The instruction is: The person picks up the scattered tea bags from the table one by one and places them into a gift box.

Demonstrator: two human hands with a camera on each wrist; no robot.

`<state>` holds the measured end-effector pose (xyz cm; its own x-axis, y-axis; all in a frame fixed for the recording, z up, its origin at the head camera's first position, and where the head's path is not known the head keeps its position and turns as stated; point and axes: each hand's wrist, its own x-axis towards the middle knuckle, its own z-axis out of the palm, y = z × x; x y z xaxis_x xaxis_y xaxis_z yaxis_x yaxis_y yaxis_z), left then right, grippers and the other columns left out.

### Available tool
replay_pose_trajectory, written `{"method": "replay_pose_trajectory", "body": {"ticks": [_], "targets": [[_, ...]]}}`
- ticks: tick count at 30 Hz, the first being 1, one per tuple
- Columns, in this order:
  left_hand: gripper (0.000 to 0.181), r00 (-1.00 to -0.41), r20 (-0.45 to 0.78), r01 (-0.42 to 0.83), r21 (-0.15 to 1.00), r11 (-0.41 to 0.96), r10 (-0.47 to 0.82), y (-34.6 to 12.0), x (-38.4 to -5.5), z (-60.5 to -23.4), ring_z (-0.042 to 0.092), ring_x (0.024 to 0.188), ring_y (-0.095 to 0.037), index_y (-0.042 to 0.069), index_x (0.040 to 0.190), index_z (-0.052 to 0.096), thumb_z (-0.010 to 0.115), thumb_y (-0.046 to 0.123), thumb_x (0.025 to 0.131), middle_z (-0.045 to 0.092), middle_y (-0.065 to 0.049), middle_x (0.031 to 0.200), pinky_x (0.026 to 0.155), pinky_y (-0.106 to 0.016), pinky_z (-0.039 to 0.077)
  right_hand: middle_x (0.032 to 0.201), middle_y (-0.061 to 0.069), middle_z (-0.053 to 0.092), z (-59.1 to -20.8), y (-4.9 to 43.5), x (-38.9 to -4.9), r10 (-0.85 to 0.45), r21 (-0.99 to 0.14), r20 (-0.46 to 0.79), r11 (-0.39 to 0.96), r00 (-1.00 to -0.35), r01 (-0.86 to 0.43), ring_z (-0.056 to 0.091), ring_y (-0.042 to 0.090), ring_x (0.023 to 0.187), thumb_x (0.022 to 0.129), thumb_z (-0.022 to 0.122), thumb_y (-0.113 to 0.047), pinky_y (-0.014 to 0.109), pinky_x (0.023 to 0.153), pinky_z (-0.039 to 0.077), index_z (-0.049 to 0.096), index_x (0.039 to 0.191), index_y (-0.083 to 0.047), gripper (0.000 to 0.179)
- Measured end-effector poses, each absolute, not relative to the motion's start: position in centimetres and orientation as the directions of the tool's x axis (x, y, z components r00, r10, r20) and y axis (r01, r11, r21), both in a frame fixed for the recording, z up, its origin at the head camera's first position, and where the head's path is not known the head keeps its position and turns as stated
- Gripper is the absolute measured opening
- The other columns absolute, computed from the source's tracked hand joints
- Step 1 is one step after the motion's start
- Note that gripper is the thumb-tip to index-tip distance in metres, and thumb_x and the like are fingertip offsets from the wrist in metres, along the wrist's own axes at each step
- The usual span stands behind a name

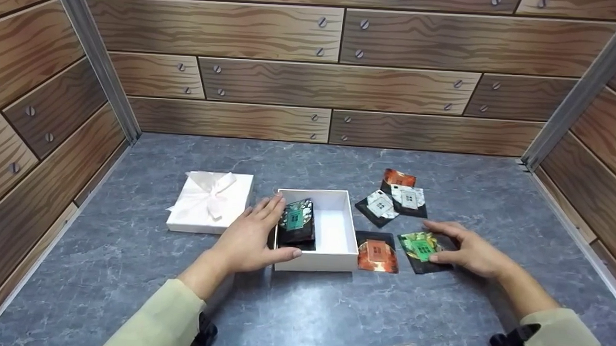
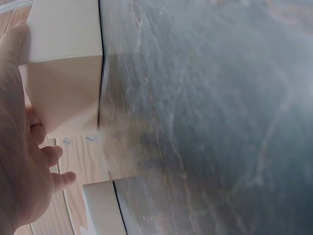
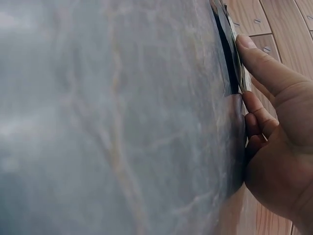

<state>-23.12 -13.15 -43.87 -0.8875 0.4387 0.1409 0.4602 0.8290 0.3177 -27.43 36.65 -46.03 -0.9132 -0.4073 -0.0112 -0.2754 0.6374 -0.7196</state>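
Note:
A white open-topped box [image 1: 315,262] stands in the middle, with black packets with a green label [image 1: 296,222] in its left part. My left hand [image 1: 250,238] rests along the box's left wall, fingers fairly straight, thumb at the front rim. In the left wrist view, the thumb touches the box [image 2: 63,88] near its edge. On the right, my right hand [image 1: 473,253] pinches a flat green-and-black packet [image 1: 420,248] at its right side, thumb on top and fingers at the far edge. The right wrist view shows the packet [image 3: 227,46] edge-on beside the thumb.
An orange-and-black packet [image 1: 377,253] lies right beside the box. Behind it are two silver-and-black packets [image 1: 410,199] and another orange packet [image 1: 399,178], overlapping. Left of the box sits a white lid with a ribbon bow [image 1: 181,214]. Wood-patterned walls [image 1: 270,83] enclose the grey tabletop.

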Motion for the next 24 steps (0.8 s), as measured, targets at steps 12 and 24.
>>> {"method": "replay_pose_trajectory", "body": {"ticks": [12,24], "targets": [[0.119,-0.893,0.127,0.449,0.325,0.832,0.432,-12.86,-23.09,-44.02,0.023,0.159,-0.038,0.008,0.17,0.018,0.05,0.089,0.089,0.015,-0.008,0.176,0.125,-0.061,0.023,0.151,0.027,0.049,-45.99,36.83,-26.98,-0.418,-0.656,-0.006,0.688,-0.908,-0.312,0.045,0.056,0.135,0.087,0.088,-0.03,0.084,0.108,0.025,0.05,0.159,-0.011,0.084],[0.118,-0.894,0.124,0.447,0.321,0.835,0.431,-13.16,-23.23,-43.95,0.022,0.16,-0.038,0.007,0.17,0.02,0.051,0.088,0.089,0.015,-0.007,0.176,0.125,-0.061,0.025,0.142,0.024,0.058,-46.09,36.35,-27.43,-0.433,-0.654,0.022,0.675,-0.901,-0.34,0.05,0.049,0.132,0.09,0.086,-0.029,0.076,0.111,0.03,0.057,0.155,-0.011,0.074]]}}
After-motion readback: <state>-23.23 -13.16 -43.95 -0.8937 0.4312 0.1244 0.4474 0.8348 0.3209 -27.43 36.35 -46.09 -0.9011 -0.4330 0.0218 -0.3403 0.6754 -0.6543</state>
